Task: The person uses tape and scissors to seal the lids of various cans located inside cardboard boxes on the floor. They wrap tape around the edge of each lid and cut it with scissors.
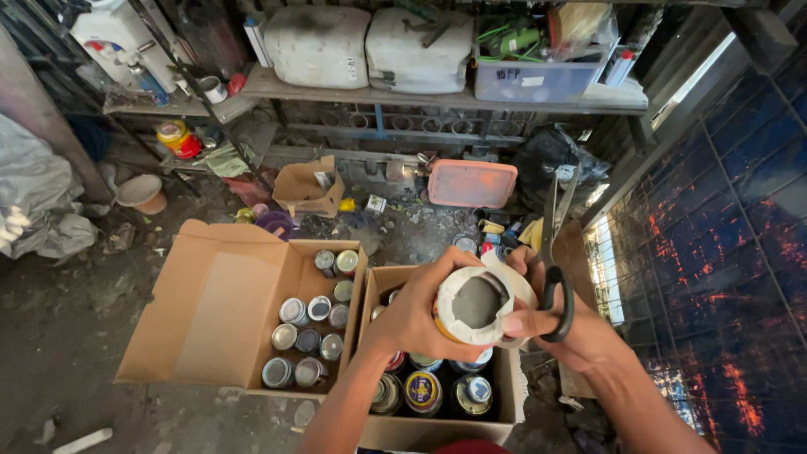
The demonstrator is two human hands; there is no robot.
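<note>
Above the two cardboard boxes (214, 311) on the dirty floor (59, 336), the left hand (412, 319) held a round can (481, 304) wrapped in white paper, its grip closed around the side. The can's gray, dusty end faced up. The right hand (555, 324) touched the can too, with fingers hooked through the black handles of long metal scissors (555, 244). Shiny round tins (311, 332) stood packed in both boxes below.

I counted two open cardboard boxes (220, 304) of cans (293, 312) (ten cans in the left one), two white jugs (318, 45) on the shelf, and one pair of scissors (555, 252).
</note>
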